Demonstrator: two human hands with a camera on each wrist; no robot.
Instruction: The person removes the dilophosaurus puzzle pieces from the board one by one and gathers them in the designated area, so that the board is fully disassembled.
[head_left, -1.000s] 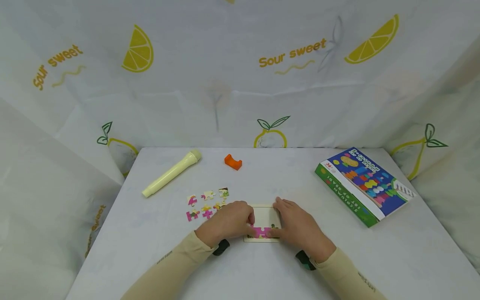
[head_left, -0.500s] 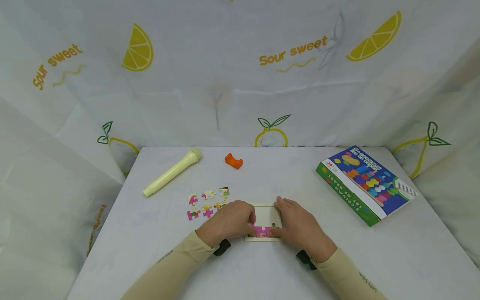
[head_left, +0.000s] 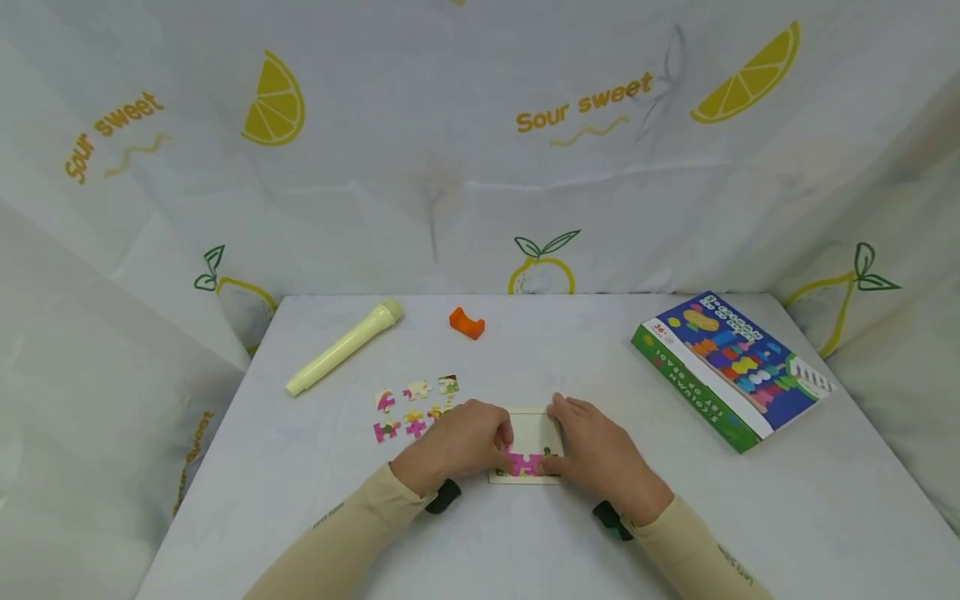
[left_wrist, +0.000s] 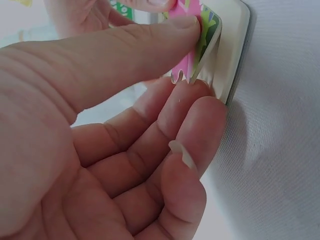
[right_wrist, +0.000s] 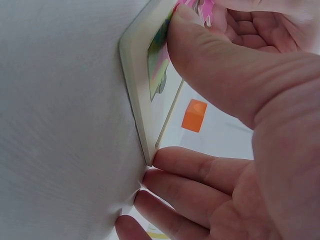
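Note:
In the head view a pale puzzle tray (head_left: 534, 429) lies on the table between both hands, with joined pink puzzle pieces (head_left: 525, 464) along its near side. My left hand (head_left: 461, 442) pinches a pink-and-green puzzle piece (left_wrist: 181, 66) at the tray's left. The left wrist view shows that piece tilted under the thumb, with curled fingers below it. My right hand (head_left: 596, 454) spans the tray's right side. In the right wrist view its thumb (right_wrist: 192, 37) presses on the pieces, while the extended index fingertip (right_wrist: 162, 157) touches a tray corner.
Several loose puzzle pieces (head_left: 415, 422) lie left of the tray, partly behind the left hand. A pale yellow tube with a knobbed end (head_left: 341, 348) and an orange curved block (head_left: 467, 323) sit farther back. A blue-and-green game box (head_left: 731, 367) stands at the right.
The left hand shifts very slightly right at the tray's near left. The right hand stays in place, and the other objects lie as before.

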